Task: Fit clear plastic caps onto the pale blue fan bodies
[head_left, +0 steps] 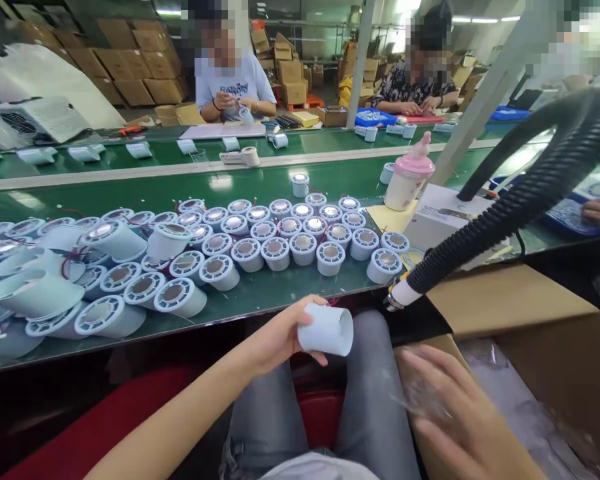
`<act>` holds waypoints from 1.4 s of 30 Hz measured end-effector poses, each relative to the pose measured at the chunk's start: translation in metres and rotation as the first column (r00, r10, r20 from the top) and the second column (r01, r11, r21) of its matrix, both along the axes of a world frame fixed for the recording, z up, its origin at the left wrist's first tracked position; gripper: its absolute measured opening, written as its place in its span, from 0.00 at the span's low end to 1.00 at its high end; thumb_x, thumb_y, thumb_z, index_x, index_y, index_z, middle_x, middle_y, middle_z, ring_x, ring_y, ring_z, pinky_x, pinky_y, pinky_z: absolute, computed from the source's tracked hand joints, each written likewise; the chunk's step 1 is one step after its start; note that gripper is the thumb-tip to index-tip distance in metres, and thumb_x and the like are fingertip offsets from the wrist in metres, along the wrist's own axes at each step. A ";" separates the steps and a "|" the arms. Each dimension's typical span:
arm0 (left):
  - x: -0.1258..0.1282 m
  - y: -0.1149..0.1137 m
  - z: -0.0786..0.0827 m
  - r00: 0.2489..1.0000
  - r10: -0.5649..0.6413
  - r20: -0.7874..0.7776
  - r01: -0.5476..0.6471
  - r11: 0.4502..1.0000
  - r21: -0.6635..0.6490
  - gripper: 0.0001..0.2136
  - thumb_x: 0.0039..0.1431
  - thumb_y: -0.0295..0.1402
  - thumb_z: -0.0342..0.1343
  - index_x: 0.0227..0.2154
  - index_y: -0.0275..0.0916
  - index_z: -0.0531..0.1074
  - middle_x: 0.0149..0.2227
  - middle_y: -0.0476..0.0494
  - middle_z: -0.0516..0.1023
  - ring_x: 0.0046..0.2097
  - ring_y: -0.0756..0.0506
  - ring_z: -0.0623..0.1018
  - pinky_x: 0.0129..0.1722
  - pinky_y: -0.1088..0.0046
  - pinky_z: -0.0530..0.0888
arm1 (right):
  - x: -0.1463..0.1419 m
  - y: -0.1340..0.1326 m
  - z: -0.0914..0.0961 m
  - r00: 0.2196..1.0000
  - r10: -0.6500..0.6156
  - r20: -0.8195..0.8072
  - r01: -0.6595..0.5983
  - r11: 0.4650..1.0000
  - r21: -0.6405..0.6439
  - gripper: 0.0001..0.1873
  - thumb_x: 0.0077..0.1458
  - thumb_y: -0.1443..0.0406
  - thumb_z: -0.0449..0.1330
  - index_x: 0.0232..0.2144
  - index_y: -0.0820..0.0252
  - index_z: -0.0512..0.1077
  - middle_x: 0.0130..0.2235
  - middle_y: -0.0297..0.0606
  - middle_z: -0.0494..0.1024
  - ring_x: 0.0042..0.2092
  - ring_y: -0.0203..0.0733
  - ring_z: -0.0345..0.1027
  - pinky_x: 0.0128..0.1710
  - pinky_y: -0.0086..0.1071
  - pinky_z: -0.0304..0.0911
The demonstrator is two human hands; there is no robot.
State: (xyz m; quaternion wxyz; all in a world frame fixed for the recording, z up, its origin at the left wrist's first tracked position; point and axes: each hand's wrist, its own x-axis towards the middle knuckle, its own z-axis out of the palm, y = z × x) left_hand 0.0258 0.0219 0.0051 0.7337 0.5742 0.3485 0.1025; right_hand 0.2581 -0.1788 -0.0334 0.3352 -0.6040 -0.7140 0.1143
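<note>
In my left hand is a light blue plastic cylinder housing, held sideways above my lap with its open end to the right. My right hand, smeared by motion, is at the lower right by the open carton, and a clear thin plastic piece shows between its fingers. On the green bench ahead stand many similar blue housings, with ribbed rings, round metallic centres and thin red wires. Larger hollow blue pieces are heaped on the left.
An open carton with clear plastic pieces stands at the right. A black corrugated hose with a white nozzle hangs over the bench edge. A pink-capped bottle is near a white box. Two people work across the conveyor.
</note>
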 end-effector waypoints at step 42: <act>-0.003 -0.036 -0.032 0.961 -0.251 0.112 0.237 0.963 0.124 0.35 0.47 0.36 0.70 0.59 0.49 0.64 0.53 0.42 0.73 0.46 0.44 0.78 0.41 0.69 0.78 | -0.033 0.028 -0.004 0.866 -0.034 -0.498 -0.103 0.964 -0.245 0.23 0.54 0.65 0.68 0.51 0.43 0.69 0.60 0.35 0.70 0.60 0.47 0.66 0.56 0.39 0.68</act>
